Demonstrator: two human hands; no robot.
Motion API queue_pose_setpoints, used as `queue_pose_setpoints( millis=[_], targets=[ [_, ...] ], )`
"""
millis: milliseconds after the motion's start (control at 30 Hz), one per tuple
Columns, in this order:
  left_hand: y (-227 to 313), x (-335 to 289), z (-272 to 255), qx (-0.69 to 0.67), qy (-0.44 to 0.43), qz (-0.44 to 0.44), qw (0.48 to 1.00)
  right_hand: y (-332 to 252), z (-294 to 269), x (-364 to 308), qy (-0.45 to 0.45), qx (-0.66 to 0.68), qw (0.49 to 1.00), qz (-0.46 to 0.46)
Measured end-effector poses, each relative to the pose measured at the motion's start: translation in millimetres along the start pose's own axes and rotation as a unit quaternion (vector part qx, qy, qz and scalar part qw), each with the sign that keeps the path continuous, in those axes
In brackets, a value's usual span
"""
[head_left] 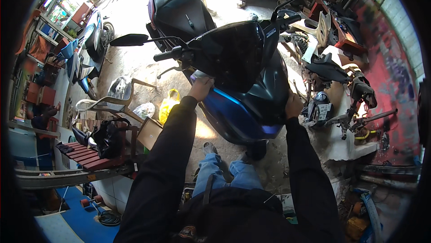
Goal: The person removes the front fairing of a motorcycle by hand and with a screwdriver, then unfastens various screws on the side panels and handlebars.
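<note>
1. At the centre of the head view, a scooter (274, 70) faces the person, its seat (178, 7) toward the far side. Its front panel (238, 110), blue and black, lies between the person's two hands, below the dark windscreen (231, 52).
2. Left hand (200, 88): curled closed on the panel's upper left edge, below the grip and lever. Fingertips are hidden.
3. Right hand (294, 105): at the panel's right edge, fingers partly bent. The far side is hidden and in shade; cannot tell whether it clasps the edge or only presses on it.
4. Step in hand (judgement): handling the front panel from both sides, either seating it or easing it free; one frame does not settle which. Whether the panel is fastened cannot be seen.
5. Next move (judgement): calls for even force left and right, with the edges kept in line so that no clip is strained and the gloss is not scratched.
6. Surroundings, same view: a slim dark tool-like item (189, 20) rests on the seat. To the left, a yellow bag (169, 105) beside a chair (121, 92), and a black bag (110, 140) on a slatted bench (96, 162). To the right, loose parts (330, 69) in a heap near the red wall (387, 70).
</note>
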State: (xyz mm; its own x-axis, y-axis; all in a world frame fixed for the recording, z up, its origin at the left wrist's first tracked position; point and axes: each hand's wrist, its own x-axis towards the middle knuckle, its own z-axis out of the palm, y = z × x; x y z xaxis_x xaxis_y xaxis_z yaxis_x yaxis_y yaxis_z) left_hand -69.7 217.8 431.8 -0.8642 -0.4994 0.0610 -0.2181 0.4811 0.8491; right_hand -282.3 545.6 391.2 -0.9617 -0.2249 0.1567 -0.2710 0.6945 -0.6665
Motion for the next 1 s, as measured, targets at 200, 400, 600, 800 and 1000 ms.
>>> queue_pose_setpoints(
  millis=[200,400,600,800,1000],
  targets=[
    [-5,-8,-2,0.152,-0.004,0.098,0.984,16,19,-9,0.015,0.011,1.000,0.013],
    [2,-7,-11,0.076,0.022,0.059,0.995,24,18,-27,-0.027,-0.015,0.999,0.035],
    [-19,-3,5,0.141,0.013,0.121,0.982,15,-36,35,-0.058,0.013,0.990,-0.128],
    [-5,-3,17,0.106,0.077,0.126,0.983,26,-32,49,-0.071,0.065,0.988,-0.123],
    [8,-24,24,0.053,0.032,0.033,0.998,33,-9,28,-0.121,0.091,0.986,-0.067]
  ],
)
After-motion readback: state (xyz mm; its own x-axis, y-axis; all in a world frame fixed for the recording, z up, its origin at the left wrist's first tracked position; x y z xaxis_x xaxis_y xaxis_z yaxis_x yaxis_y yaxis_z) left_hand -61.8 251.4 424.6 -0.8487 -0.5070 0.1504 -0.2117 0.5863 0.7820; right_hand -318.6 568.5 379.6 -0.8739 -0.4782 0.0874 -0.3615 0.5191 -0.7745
